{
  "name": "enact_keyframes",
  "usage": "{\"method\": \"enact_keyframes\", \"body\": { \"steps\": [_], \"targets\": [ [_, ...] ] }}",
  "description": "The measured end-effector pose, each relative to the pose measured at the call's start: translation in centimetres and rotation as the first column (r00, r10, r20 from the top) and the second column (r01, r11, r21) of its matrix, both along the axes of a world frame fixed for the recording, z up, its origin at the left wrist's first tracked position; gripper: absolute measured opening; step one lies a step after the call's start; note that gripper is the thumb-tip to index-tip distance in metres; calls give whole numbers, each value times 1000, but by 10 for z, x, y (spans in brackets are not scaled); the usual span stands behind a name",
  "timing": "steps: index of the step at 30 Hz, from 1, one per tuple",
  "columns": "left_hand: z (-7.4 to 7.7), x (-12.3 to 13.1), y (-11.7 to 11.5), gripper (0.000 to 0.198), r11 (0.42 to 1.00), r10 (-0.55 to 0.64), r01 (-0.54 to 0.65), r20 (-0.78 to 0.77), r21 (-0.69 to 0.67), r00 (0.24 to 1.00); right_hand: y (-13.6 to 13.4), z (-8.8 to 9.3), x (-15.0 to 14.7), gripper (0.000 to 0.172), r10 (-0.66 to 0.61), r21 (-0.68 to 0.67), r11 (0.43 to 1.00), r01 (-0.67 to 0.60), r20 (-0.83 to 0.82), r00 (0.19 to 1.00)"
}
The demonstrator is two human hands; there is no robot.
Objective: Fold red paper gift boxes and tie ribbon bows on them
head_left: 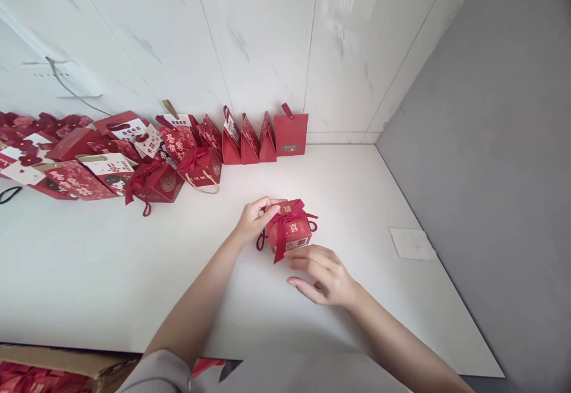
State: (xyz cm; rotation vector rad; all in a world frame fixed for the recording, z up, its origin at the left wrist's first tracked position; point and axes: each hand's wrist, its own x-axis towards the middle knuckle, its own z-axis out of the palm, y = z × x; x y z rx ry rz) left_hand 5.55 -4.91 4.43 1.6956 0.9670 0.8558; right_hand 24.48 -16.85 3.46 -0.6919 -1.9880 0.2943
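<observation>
A small red gift box (300, 228) with gold lettering sits on the white table, tied on top with a dark red ribbon bow (289, 217). Dark red cord loops stick out at its left and right sides. My left hand (257, 219) grips the box's left upper edge, thumb on top and fingers behind it, partly hidden. Just in front of the box, my right hand (323, 274) has its fingers apart, with the fingertips close to the box's lower front edge and the hanging ribbon end. Whether they touch the ribbon I cannot tell.
Several red gift boxes (200, 167) and bags line the wall, crowded at the left. A red bag (291, 134) ends the row. White paper (412, 243) lies near the right edge. A cardboard box (66, 360) of red items stands bottom left. A cable (74, 91) runs down the wall.
</observation>
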Motion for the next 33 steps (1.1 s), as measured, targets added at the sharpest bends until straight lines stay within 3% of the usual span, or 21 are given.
{"method": "enact_keyframes", "body": {
  "steps": [2,4,6,8,10,12,14,16,20,25,33],
  "targets": [
    [13,3,12,23,995,42,-41,-1,96,999,9,18,9,22,-24,-27,999,25,10,1000],
    [28,4,14,28,945,221,-220,23,240,975,22,41,23,20,-93,-150,984,97,33,995],
    [41,-1,3,23,854,416,-387,-9,348,910,38,61,38,22,-221,-305,919,249,124,967],
    [47,-9,-18,31,820,521,-431,-178,378,835,53,74,50,25,-309,-368,836,407,296,904],
    [44,-20,-43,45,867,493,-412,-361,281,791,66,78,57,26,-279,-383,821,424,378,883],
    [36,-26,-63,47,923,343,-384,-422,-13,839,74,74,57,25,-187,-402,849,344,381,906],
    [26,-26,-75,52,885,144,-295,-392,-361,909,79,69,55,27,-109,-417,868,269,367,924],
    [19,-21,-78,60,809,34,-206,-306,-551,951,80,64,51,28,-67,-436,869,233,363,929],
    [13,-13,-69,57,818,128,-200,-168,-539,977,78,63,48,25,14,-545,822,166,310,950],
    [12,-31,-53,43,819,237,-225,-46,-527,970,72,68,48,23,77,-644,760,82,215,974],
    [25,-41,-48,40,833,148,-173,-90,-525,985,72,67,49,6,47,-615,775,146,286,957]
  ]
}}
